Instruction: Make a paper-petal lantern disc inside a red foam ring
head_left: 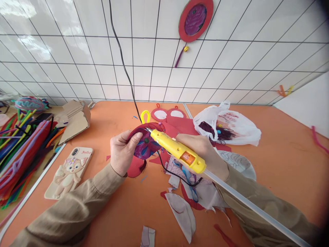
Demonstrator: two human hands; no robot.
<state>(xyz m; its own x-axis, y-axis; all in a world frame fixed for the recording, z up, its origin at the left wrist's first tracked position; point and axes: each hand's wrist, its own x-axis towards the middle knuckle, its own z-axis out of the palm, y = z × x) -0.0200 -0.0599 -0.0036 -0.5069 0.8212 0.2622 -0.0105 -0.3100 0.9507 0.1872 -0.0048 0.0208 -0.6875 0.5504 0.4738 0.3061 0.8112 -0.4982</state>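
My left hand (120, 152) pinches the edge of a round fabric ornament (144, 148) with a red rim, a purple and blue patterned centre and a dark tassel below. A yellow loop (145, 117) stands at its top. My right hand (199, 147) is closed around a yellow hot glue gun (177, 149). The gun's metal nozzle meets or nearly meets the ornament's upper rim; I cannot tell which. A long clear glue stick (252, 204) sticks out of the gun's back end, and a black cord runs from it.
A plastic bag (241, 125) with dark threads lies at the right back. Fabric scraps (181, 214) and red pieces spread across the orange table (115, 216). At left are a phone (69, 171), cardboard (77, 120) and colourful pipe cleaners (23, 154). A finished-looking ornament (183, 31) hangs on the tiled wall.
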